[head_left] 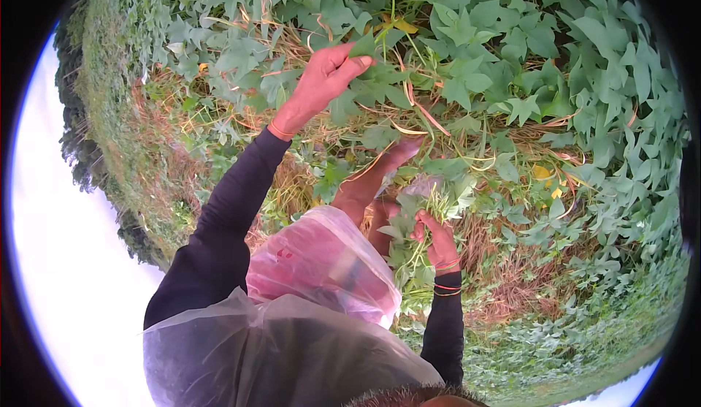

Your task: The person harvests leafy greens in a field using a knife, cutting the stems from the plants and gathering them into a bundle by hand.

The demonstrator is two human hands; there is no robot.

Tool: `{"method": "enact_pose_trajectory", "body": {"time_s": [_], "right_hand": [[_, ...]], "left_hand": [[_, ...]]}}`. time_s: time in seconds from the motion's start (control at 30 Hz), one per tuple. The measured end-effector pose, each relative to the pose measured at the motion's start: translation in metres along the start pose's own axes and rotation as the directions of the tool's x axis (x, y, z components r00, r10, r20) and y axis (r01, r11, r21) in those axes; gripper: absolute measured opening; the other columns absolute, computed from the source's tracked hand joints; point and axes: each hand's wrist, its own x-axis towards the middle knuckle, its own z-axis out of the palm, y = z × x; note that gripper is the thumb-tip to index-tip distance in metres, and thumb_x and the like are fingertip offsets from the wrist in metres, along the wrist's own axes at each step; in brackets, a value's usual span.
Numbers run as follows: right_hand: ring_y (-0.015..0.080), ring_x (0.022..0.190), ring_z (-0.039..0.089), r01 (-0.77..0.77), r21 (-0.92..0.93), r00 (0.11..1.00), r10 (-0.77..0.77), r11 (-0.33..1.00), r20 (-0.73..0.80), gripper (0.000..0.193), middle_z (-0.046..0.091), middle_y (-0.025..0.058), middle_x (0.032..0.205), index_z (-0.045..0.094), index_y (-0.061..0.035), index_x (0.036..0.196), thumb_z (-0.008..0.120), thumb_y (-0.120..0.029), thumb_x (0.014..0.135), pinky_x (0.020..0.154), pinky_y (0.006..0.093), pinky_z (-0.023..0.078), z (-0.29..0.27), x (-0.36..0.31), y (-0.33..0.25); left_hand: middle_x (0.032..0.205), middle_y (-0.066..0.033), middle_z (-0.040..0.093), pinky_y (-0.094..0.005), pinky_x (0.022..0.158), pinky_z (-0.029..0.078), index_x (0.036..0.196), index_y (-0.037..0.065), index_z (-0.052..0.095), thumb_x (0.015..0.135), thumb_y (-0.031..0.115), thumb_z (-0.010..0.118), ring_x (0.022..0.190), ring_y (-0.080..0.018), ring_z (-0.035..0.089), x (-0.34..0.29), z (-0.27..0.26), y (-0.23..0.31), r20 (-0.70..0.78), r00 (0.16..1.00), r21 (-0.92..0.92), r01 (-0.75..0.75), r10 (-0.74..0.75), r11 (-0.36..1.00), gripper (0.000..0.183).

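Note:
Out ahead and to the left, my left hand (325, 78) is closed, with thumb and fingers pinching a green leaf (363, 46) at the edge of a dense leafy vine patch. Closer to my body, my right hand (438, 242) is wrapped round a bunch of cut-looking leafy stems (442, 204). Pale green stem ends stick up past its fingers, and leaves hang down beside the wrist. Broad pointed vine leaves (467, 78) surround the left hand. Both forearms wear dark sleeves, with thin bands at the wrists.
A clear plastic sheet (314, 348) covers my torso, with pinkish cloth (307, 261) showing under plastic over my lap. My bare leg (372, 177) reaches into the vines. Dry brown straw (511, 283) and yellowed stems lie among the plants. Trees (80, 144) edge the field at far left.

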Motion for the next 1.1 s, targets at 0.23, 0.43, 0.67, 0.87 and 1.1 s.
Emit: {"method": "enact_pose_trajectory", "body": {"time_s": [0.23, 0.43, 0.67, 0.87, 1.1], "right_hand": [[0.0148, 0.082, 0.062, 0.202, 0.401, 0.954, -0.272, 0.894, 0.126, 0.03, 0.066, 0.0054, 0.091, 0.06, -0.002, 0.115, 0.059, -0.027, 0.1, 0.077, 0.0339, 0.053, 0.092, 0.092, -0.16], [0.0253, 0.108, 0.063, 0.711, -0.034, 0.65, -0.638, 0.702, 0.413, 0.038, 0.063, 0.0113, 0.12, 0.055, -0.0025, 0.13, 0.06, -0.023, 0.098, 0.096, 0.0366, 0.051, 0.056, 0.13, -0.192], [0.0164, 0.068, 0.046, 0.138, 0.508, 0.832, -0.378, 0.85, 0.406, 0.024, 0.05, 0.0021, 0.073, 0.058, -0.0063, 0.097, 0.055, -0.03, 0.099, 0.078, 0.0363, 0.043, 0.044, 0.113, -0.205], [0.016, 0.064, 0.043, 0.132, 0.5, 0.885, -0.328, 0.856, 0.33, 0.021, 0.047, 0.0009, 0.068, 0.054, -0.0088, 0.089, 0.054, -0.028, 0.098, 0.078, 0.0364, 0.042, 0.05, 0.107, -0.193], [0.0153, 0.059, 0.042, 0.045, 0.562, 0.881, -0.297, 0.826, 0.367, 0.019, 0.047, 0.0007, 0.066, 0.052, -0.0102, 0.082, 0.054, -0.025, 0.094, 0.075, 0.0366, 0.042, 0.04, 0.117, -0.173]], "left_hand": [[0.069, -0.0108, 0.055, -0.0381, 0.06, 0.043, 0.093, -0.001, 0.064, 0.088, 0.025, 0.062, 0.064, -0.0266, 0.055, 0.005, 0.066, 0.046, 0.25, 0.887, 0.413, -0.461, 0.389, 0.785, 0.027], [0.076, -0.0152, 0.061, -0.046, 0.063, 0.045, 0.1, 0.002, 0.06, 0.084, 0.025, 0.062, 0.069, -0.0378, 0.06, 0.004, 0.084, 0.047, 0.314, 0.804, 0.341, -0.591, 0.504, 0.731, 0.028], [0.082, -0.0197, 0.068, -0.0497, 0.07, 0.049, 0.101, 0.0, 0.059, 0.094, 0.029, 0.053, 0.078, -0.0413, 0.064, 0.08, 0.062, -0.007, 0.039, 0.991, 0.32, -0.132, 0.126, 0.938, 0.03], [0.099, -0.0263, 0.068, -0.049, 0.087, 0.051, 0.106, 0.0, 0.065, 0.091, 0.038, 0.051, 0.092, -0.0459, 0.065, 0.201, 0.07, -0.052, -0.01, 0.984, 0.573, -0.139, 0.176, 0.807, 0.043], [0.088, -0.0222, 0.069, -0.0416, 0.071, 0.055, 0.113, 0.002, 0.067, 0.092, 0.042, 0.05, 0.077, -0.0281, 0.07, 0.216, 0.069, -0.078, 0.188, 0.967, 0.656, 0.009, -0.175, 0.755, 0.048]]}}
